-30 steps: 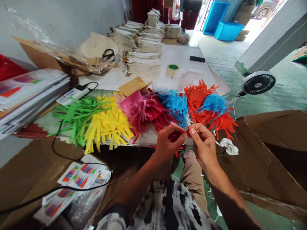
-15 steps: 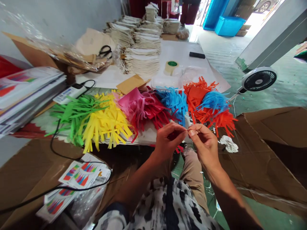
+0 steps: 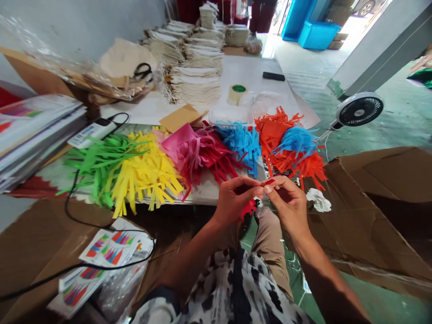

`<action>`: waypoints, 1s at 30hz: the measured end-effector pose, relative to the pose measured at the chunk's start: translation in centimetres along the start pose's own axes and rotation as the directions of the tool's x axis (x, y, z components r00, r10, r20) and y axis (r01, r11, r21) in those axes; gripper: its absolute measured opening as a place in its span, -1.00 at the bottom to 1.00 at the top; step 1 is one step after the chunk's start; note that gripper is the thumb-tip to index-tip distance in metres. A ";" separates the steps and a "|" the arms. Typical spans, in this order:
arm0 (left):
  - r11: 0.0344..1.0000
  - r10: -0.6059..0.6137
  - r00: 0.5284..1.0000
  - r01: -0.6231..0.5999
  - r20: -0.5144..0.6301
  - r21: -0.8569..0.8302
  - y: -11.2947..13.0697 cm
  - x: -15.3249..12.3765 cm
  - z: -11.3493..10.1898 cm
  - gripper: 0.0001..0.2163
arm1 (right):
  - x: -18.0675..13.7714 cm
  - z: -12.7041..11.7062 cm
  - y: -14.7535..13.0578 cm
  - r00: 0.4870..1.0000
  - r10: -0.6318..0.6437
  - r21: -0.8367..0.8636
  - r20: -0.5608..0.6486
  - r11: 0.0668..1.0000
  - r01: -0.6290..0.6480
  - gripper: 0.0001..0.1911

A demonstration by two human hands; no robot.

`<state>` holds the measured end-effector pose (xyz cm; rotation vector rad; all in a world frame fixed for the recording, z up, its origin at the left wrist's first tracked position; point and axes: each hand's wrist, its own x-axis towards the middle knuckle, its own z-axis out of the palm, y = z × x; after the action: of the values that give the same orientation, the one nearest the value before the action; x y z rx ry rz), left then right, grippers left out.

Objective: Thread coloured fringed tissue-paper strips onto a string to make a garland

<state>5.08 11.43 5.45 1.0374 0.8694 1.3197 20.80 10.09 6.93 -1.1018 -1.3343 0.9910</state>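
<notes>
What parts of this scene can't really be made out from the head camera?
- Red fringed paper piece, head view: mostly hidden behind the left hand and right hand; only its tip and a few strips show.
- Printing on the white rectangular device, head view: too small to read.
- Stack of printed sheets, head view: cut off by the left edge.
- Black cable, head view: its end runs out of frame.

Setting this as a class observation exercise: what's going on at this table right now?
A seated person pinches a small piece of red fringed paper between the left hand and right hand, at the near edge of the white table. On the table lie piles of fringed paper: green, yellow, pink, blue and orange.
</notes>
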 end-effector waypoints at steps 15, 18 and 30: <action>0.979 -0.096 0.937 0.027 0.337 0.204 -1.2 -0.2 0.2 -0.70 | 1.0 -3.2 0.4 0.988 0.001 -0.003 -0.157 1.000 -0.002 -0.94; 0.981 -0.086 0.953 0.029 0.292 0.192 -2.0 0.1 0.1 -0.68 | 1.3 -3.2 0.8 0.993 0.113 -0.032 0.026 0.993 -0.112 -0.87; 0.317 0.391 0.907 -0.291 0.155 0.903 0.5 3.0 -7.5 -0.88 | 15.7 -7.7 0.5 0.573 -0.790 -0.637 -0.220 0.561 0.529 -0.71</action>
<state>-1.90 15.17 3.63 2.1698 1.6111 1.1821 28.81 25.19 10.42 -0.9590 -1.4368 -0.2734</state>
